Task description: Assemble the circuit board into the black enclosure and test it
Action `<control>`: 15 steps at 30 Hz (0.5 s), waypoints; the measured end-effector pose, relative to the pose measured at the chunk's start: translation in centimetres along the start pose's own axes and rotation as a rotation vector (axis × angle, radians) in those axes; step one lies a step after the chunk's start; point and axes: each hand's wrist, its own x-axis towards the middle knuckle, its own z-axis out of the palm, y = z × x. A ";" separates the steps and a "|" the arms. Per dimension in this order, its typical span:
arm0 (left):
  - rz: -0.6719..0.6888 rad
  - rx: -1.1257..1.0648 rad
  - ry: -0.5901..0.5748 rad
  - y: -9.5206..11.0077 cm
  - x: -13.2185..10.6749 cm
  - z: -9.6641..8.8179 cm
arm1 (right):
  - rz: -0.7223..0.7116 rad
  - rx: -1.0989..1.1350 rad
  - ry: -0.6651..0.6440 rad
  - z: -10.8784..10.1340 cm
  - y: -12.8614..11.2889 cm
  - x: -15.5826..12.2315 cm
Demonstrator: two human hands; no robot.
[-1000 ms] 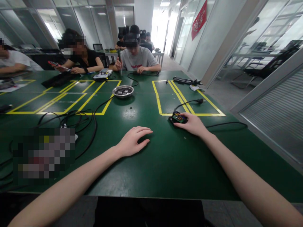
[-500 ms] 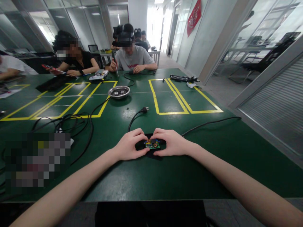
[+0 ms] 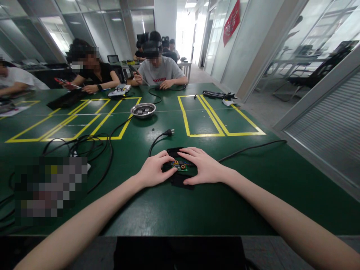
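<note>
A small green circuit board (image 3: 181, 167) with copper-wound coils lies between my hands at the middle of the table. My left hand (image 3: 154, 169) grips its left end between thumb and fingers. My right hand (image 3: 206, 167) is spread at the board's right side, thumb and fingers wide apart; whether a fingertip touches the board is hard to tell. One black plastic casing piece (image 3: 174, 151) lies beyond the board, and another dark flat piece (image 3: 180, 181) is on the near side, partly under my right thumb. A black cord with a plug (image 3: 169, 132) emerges behind my left hand.
A metal bowl (image 3: 143, 110) holding small metal parts stands farther off. Coiled black cables (image 3: 81, 146) and a blurred-out object (image 3: 52, 187) lie on the left. Another cord (image 3: 253, 147) runs right. Yellow tape (image 3: 206, 135) marks the table (image 3: 157, 217). Co-workers sit opposite.
My right hand has loosened from the board and its fingers have spread. The board has shifted slightly away from me, and more of both black pieces shows. The left hand keeps its grip.
</note>
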 end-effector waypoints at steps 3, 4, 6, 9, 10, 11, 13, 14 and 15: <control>-0.033 -0.099 -0.023 -0.5 0.2 -0.1 | -0.010 0.009 0.005 -0.1 -0.2 0.1; -0.039 -0.113 -0.025 -0.6 0.2 -0.1 | -0.017 0.013 0.009 -0.2 -0.2 0.1; -0.050 -0.080 -0.017 -0.7 0.3 -0.1 | -0.039 0.023 0.030 -0.3 -0.3 0.3; -0.060 0.031 -0.022 -0.7 0.3 -0.2 | -0.066 0.029 0.087 -0.2 -0.2 0.6; -0.064 0.057 -0.025 -0.7 0.3 -0.2 | -0.064 0.027 0.109 -0.1 -0.2 0.7; -0.066 0.075 -0.027 -0.7 0.3 -0.2 | -0.057 0.023 0.128 0.0 -0.2 0.8; -0.067 0.096 -0.030 -0.7 0.3 -0.3 | -0.045 0.012 0.155 0.2 -0.2 1.0; -0.065 0.102 -0.032 -0.8 0.3 -0.3 | -0.044 0.007 0.164 0.2 -0.1 1.0; -0.060 0.107 -0.034 -0.9 0.3 -0.3 | -0.046 0.002 0.170 0.3 -0.1 1.1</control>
